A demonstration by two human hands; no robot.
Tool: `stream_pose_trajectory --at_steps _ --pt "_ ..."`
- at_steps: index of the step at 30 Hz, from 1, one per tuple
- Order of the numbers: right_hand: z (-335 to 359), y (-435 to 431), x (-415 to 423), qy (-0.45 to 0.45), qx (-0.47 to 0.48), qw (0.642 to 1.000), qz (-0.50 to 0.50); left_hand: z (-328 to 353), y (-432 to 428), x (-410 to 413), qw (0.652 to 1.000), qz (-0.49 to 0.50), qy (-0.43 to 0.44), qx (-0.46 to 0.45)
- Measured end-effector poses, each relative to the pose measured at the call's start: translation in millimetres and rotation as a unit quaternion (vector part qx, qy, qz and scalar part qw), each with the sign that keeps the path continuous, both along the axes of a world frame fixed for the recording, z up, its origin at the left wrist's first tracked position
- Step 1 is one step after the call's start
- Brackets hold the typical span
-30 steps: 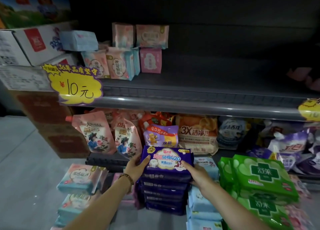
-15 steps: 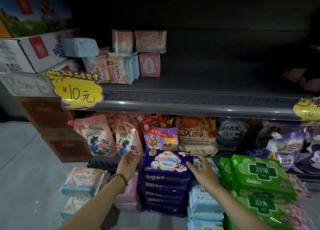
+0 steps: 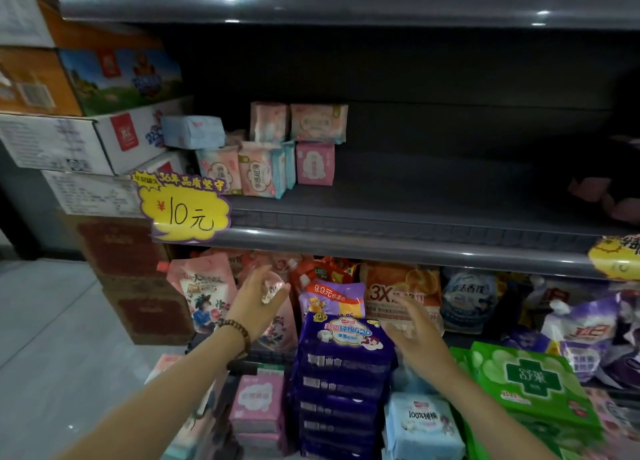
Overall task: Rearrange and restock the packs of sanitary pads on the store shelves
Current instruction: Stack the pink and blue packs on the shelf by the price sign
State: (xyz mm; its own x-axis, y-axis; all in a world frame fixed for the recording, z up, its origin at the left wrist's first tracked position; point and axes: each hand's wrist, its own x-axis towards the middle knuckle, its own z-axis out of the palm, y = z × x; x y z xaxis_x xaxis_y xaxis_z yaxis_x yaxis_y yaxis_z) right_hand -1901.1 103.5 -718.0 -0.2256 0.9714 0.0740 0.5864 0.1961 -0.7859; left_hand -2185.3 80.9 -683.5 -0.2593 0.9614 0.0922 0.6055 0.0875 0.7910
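- The left hand (image 3: 258, 300), just left of centre, has its fingers loosely spread and holds nothing.
- The right hand (image 3: 415, 335), blurred, is likewise spread and empty.
- Between the hands, at bottom centre, stands the stack of purple pad packs (image 3: 341, 383).
- Pink and blue pad packs (image 3: 273, 155) sit at the left of the middle shelf (image 3: 398, 245).

We find middle shelf (image 3: 450, 200) open right of pink packs (image 3: 270, 158): wide passage. Below, pouches (image 3: 401, 297) packed tight; purple stack (image 3: 343, 373) stands between our left hand (image 3: 258, 302) and right hand (image 3: 417, 335).
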Motion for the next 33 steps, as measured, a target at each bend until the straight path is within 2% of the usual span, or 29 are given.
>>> stream_pose_trajectory --at_steps 3,11,16,20,26,30,33 --pt "35.7 16.4 -2.5 -0.039 0.072 0.996 0.019 24.5 13.4 -1.6 0.996 -0.004 0.089 0.031" --pt "110.0 66.3 -21.9 -0.097 0.188 0.976 0.057 81.3 62.1 -0.1 0.965 -0.036 0.227 0.123" --pt "123.0 103.8 -44.0 -0.121 0.204 0.969 0.064 98.1 102.7 -4.3 0.941 -0.044 0.325 0.085" --pt "124.3 137.5 -61.3 -0.133 0.179 0.973 0.061 99.8 139.5 -17.1 0.932 -0.033 0.358 0.054" --pt "123.6 191.0 -93.2 0.011 0.081 0.996 0.033 89.6 198.5 -41.3 0.927 0.008 0.373 0.038" --pt "122.6 231.8 -124.8 0.119 0.019 0.993 0.011 72.2 210.9 -47.7 0.945 0.019 0.325 0.037" --pt "120.1 270.6 -149.8 0.189 -0.009 0.982 -0.016 68.0 213.5 -48.5 0.941 0.014 0.335 0.046"
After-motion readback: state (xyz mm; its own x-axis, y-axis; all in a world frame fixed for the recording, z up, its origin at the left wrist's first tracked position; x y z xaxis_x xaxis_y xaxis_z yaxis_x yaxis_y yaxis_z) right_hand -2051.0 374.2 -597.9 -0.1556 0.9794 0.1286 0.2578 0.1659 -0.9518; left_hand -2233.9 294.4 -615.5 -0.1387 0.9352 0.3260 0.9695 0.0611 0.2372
